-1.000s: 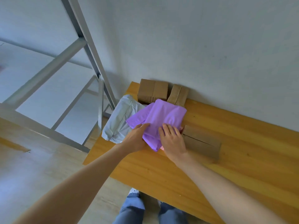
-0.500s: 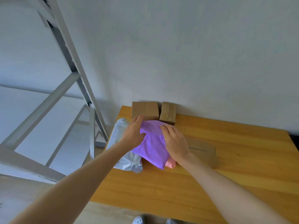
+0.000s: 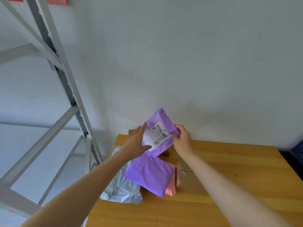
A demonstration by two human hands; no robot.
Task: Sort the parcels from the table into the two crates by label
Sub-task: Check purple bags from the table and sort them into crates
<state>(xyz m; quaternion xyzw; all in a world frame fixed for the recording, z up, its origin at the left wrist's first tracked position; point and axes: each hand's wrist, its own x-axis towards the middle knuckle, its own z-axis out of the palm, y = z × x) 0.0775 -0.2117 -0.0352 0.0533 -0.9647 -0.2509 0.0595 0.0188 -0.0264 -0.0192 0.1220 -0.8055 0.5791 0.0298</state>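
One purple mailer [image 3: 159, 133] is up off the table [image 3: 229, 185], label side toward the camera — the rest still wait to be sorted. Below the raised mailer lie a second purple bag [image 3: 152, 176], a pink one [image 3: 171, 188] peeking from beneath it, a grey bag [image 3: 121, 185] to its left, and brown boxes [image 3: 188, 179] to its right and behind. No crate is clearly in view, so nothing shows as sorted yet; I judge the task barely begun. The right hand [image 3: 182, 139] pinches the raised mailer's right edge, fingers closed on it. The left hand [image 3: 136, 143] is spread flat, fingers apart, steadying the mailer's left side — supporting rather than gripping it.
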